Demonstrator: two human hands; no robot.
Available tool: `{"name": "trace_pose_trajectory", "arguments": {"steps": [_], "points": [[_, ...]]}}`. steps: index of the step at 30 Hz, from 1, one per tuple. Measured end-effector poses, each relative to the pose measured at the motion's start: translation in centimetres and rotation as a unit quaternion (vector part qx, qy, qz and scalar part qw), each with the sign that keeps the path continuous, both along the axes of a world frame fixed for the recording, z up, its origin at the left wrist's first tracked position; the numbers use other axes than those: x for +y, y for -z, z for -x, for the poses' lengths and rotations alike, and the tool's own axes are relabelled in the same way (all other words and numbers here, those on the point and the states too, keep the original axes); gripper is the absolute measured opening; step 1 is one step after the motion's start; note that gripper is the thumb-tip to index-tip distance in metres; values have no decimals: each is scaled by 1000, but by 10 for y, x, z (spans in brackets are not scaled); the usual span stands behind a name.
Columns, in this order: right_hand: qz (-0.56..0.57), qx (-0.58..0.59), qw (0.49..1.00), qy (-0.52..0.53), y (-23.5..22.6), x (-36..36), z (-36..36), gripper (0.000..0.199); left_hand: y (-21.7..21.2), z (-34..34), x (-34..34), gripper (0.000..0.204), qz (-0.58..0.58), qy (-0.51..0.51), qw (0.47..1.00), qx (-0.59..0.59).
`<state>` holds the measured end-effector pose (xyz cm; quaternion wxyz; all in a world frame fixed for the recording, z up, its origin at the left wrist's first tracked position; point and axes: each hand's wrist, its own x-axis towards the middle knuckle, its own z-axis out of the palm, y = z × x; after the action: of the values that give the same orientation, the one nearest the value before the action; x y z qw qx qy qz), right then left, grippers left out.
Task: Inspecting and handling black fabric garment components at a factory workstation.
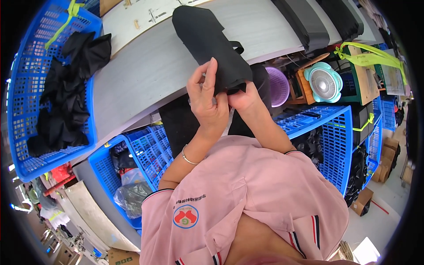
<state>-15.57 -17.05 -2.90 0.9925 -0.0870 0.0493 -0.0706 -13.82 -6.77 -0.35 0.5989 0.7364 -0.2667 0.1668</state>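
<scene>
Grey table (132,70) crossed the workroom, a blue crate (21,115) of black cloth (66,106) at its left. Past its front edge reached the black piece (205,37), body apparently shaped, near end seemingly unfinished. Left hand (206,99), fingers loosely raised, touched that end, grip unclear; right hand (244,98), curled, gripped it.

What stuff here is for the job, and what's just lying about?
For the job:
black piece, with the left grip and right grip at its near end
table
probably the black stacks on it
maybe the black cloth in the blue basket

Seemingly just lying about:
fan
purple basket
plastic bag
</scene>
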Motion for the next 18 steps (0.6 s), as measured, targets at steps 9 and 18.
{"name": "trace_pose_trajectory", "arguments": {"steps": [9, 18], "points": [[-46, 174, 984, 10, -3, 4, -9, 26, 7, -3, -2, 73, -37, -15, 997, -61], [-118, 125, 985, -20, -2, 6, -13, 20, 7, -4, 2, 70, -80, -14, 995, -52]]}}
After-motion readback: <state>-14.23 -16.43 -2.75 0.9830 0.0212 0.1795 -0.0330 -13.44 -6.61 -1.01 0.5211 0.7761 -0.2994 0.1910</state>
